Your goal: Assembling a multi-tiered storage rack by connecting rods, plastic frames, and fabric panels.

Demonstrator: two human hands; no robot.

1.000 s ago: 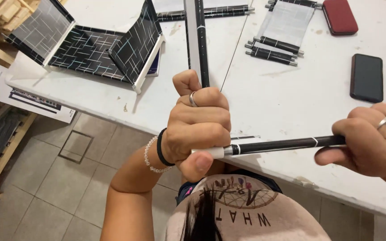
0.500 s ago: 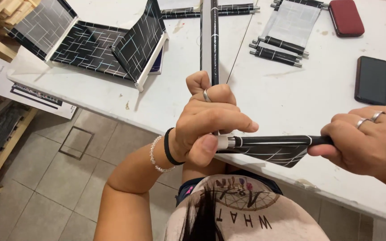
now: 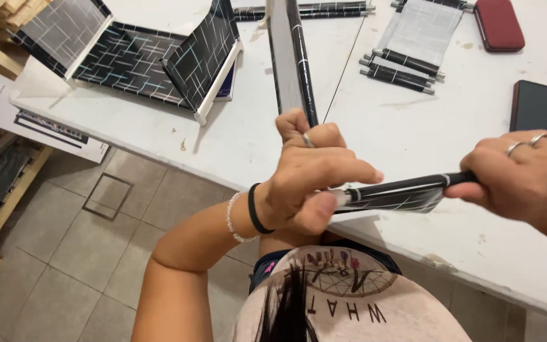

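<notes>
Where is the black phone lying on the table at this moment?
In the head view, the black phone lies flat on the white table at the far right, just above the right hand and below the dark red case.

White table (image 3: 159, 130) with patterned black panels (image 3: 128, 57), rolled rods (image 3: 400, 66), red case (image 3: 498, 24), dark phone (image 3: 533, 104).

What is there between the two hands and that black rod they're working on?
Nothing visible. The left hand grips the near end of the black rod, fingers closed on it, and the right hand holds its other end directly.
</notes>
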